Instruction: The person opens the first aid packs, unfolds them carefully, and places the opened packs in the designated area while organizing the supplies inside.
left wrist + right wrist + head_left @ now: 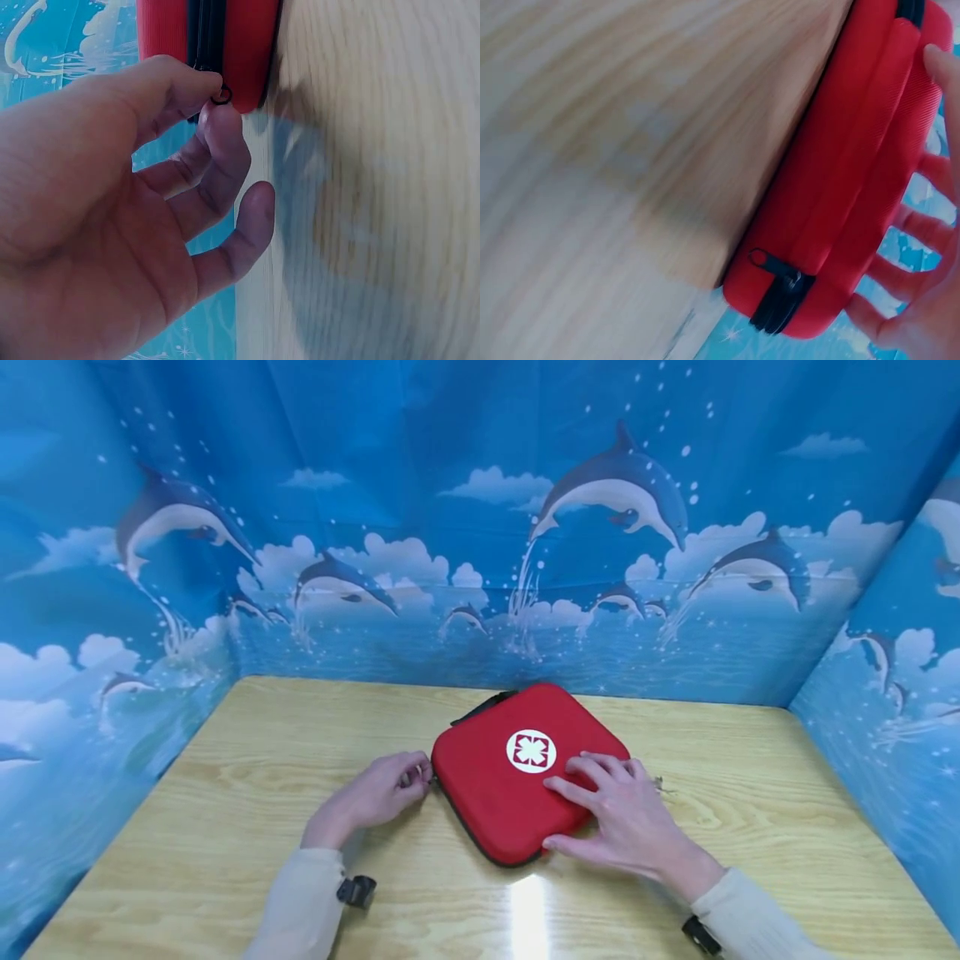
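A red zip-up case (491,793) lies flat on the wooden table, turned at an angle, with a white round clover emblem (531,751) on its lid. At its left corner, my left hand (382,789) pinches a black zipper pull (222,94) between thumb and index finger; the other fingers curl loosely. My right hand (626,814) rests on the lid's right part with fingers spread, the thumb (939,64) at the near edge. A second zipper pull (774,264) hangs on the case's side in the right wrist view, untouched.
A black strap handle (483,706) sticks out on the case's far left side. The wooden table (300,727) reaches a blue dolphin-print curtain (420,635) at the back and sides. Black wrist devices (356,891) sit at both sleeves.
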Available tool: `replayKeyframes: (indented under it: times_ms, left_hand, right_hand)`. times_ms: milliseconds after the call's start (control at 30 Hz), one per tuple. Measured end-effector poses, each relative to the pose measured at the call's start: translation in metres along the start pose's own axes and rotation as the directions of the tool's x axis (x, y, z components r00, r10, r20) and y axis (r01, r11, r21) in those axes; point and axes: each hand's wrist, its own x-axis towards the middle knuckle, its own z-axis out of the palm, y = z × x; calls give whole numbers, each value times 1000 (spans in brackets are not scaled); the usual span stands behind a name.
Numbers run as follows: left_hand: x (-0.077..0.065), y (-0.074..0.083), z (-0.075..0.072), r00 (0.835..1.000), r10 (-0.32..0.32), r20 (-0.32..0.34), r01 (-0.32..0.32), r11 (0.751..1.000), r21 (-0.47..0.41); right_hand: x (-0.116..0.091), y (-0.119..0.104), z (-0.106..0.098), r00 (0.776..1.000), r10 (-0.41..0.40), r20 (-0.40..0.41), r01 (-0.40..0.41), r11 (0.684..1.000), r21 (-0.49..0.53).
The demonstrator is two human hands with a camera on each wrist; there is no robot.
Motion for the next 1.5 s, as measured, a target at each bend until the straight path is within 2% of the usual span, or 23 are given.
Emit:
replayKeyframes:
  times_ms: [167,300,467,633,733,833,967,1100,1300,1500]
  left_hand:
    - [-3,2,2,1000,7,23,-6,999,-48]
    - [-4,2,3,1000,5,7,-5,999,-40]
    - [-3,1,4,1000,11,9,-10,998,-60]
    - [-2,0,4,1000,-14,18,15,998,-62]
    - [-1,0,5,1000,-14,19,16,998,-64]
    - [2,-1,6,1000,6,0,-6,998,-62]
    - [6,-3,8,999,27,-24,-29,998,-57]
    - [9,-4,8,999,12,-45,-14,999,-43]
    - [10,-3,7,999,3,-37,-4,1000,-21]
    - [7,0,6,1000,18,-18,-19,1000,-21]
  right_hand:
    - [8,-9,-1,1000,17,-5,-17,1000,-13]
    - [14,3,-2,1000,-8,26,6,996,84]
    - [22,39,-5,990,-25,140,-13,964,265]
    - [29,58,-5,960,-39,276,-65,932,356]
    - [26,57,-6,959,-31,282,-70,938,340]
    - [19,48,-7,970,3,241,-74,956,285]
    - [8,31,-7,980,74,186,-118,964,237]
    - [3,19,-6,980,136,144,-163,967,196]
    - [3,12,-8,964,204,173,-234,957,171]
    - [7,8,-9,954,233,189,-262,953,149]
